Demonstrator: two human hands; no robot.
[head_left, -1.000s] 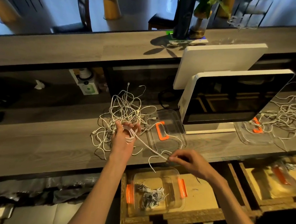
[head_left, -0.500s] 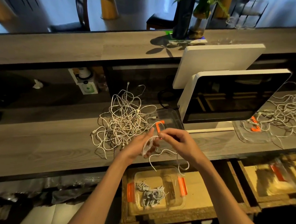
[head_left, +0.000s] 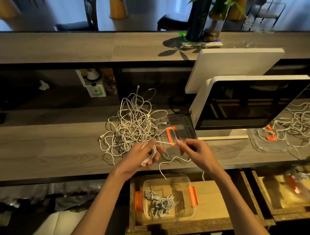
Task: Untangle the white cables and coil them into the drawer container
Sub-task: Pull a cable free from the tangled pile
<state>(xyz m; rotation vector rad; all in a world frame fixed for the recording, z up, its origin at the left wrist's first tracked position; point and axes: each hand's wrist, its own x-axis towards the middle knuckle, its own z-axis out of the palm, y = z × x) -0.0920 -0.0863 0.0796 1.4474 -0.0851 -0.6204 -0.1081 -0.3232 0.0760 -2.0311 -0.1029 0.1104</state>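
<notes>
A tangled heap of white cables [head_left: 132, 122] lies on the grey wooden counter [head_left: 43, 150]. My left hand [head_left: 142, 158] grips a small coil of one white cable [head_left: 151, 154] just in front of the heap. My right hand [head_left: 196, 152] pinches the same cable a short way to the right, a taut stretch running between the hands; its loose tail [head_left: 166, 163] hangs over the counter edge. Below, in an open wooden drawer [head_left: 210, 200], stands a clear container with orange clips [head_left: 193, 196] holding several coiled white cables [head_left: 160, 203].
A clear lid with an orange handle [head_left: 171, 133] lies on the counter behind my hands. A white-framed monitor [head_left: 250, 102] stands to the right. Further right lie a second cable heap [head_left: 309, 120], another lid [head_left: 267, 139] and a second drawer [head_left: 290, 193].
My left hand has drawn back from the heap toward the counter edge with the cable now coiled in it. My right hand rose from the counter edge to meet it, then moved slightly right.
</notes>
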